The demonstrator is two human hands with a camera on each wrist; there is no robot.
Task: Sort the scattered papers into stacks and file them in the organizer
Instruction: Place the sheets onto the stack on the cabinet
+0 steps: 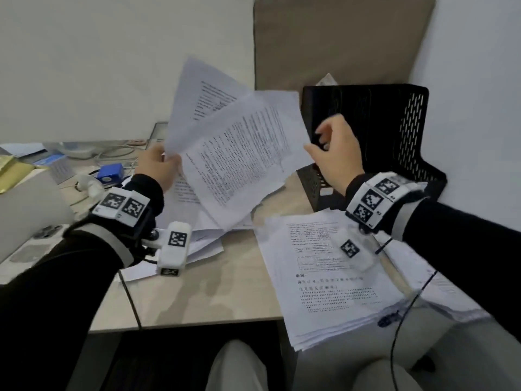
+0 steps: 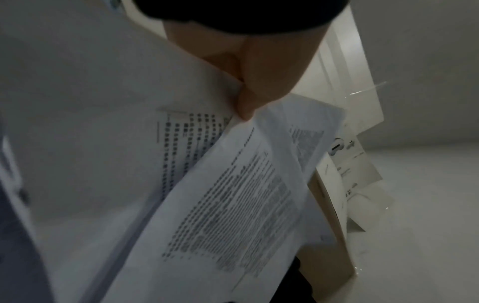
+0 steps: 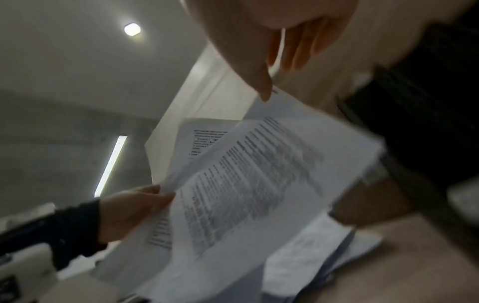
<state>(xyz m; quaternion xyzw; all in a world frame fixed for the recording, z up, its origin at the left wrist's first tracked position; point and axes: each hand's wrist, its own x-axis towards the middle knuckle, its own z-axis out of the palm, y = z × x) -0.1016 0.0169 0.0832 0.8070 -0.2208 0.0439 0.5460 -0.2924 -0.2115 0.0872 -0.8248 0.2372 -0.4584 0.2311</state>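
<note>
Nearest the viewer, a thick stack of printed papers [image 1: 338, 280] lies at the desk's [image 1: 203, 294] front right corner, overhanging the edge above the person's lap. This pile looks already gathered, so the sorting seems partly done.

Above the middle of the desk, both hands hold up loose sheets. The left hand [image 1: 159, 167] pinches a fanned bunch of pages [image 1: 197, 108] at their lower left corner, thumb pressed on top. The right hand [image 1: 335, 155] meets the right edge of the front sheet [image 1: 242, 159] with its thumb; the other fingers are loosely curled, and whether they actually grip the sheet cannot be told. Under the raised sheets, more scattered papers [image 1: 203, 235] lie unsorted on the desk.

Behind the right hand stands the black mesh organizer [image 1: 394, 136], against the wall; its slots look mostly empty, so filing probably remains to be done.

At far left sit a blue box [image 1: 111, 173], cables and other clutter, well apart from the papers. Nothing blocks the organizer.
</note>
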